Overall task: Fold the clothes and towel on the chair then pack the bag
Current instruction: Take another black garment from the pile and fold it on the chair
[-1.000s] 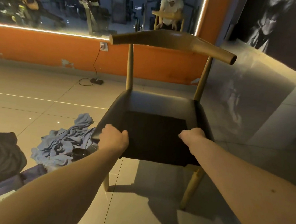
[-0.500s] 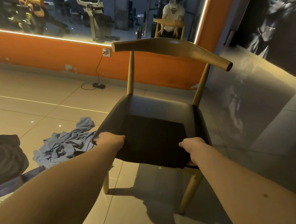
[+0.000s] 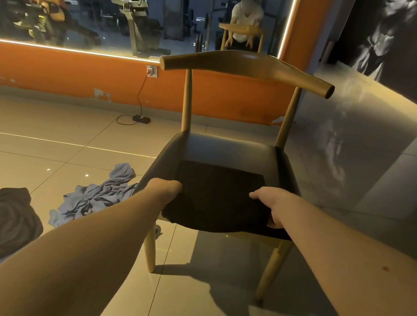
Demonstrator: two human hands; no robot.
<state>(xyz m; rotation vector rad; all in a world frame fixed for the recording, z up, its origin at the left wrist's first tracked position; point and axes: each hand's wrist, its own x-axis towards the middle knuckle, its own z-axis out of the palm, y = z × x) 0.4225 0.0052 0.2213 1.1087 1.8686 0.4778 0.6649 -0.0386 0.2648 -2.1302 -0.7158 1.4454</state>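
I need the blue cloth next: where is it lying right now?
Head view: the blue cloth lies crumpled on the floor, left of the chair beside its front leg, with a dark fabric heap further left.

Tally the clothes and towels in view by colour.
Black: 1, the black cloth on the chair seat, gripped by the left hand and the right hand.
Blue: 1, the blue cloth crumpled on the floor.
Dark grey: 1, the grey garment heaped at left.
Total: 3
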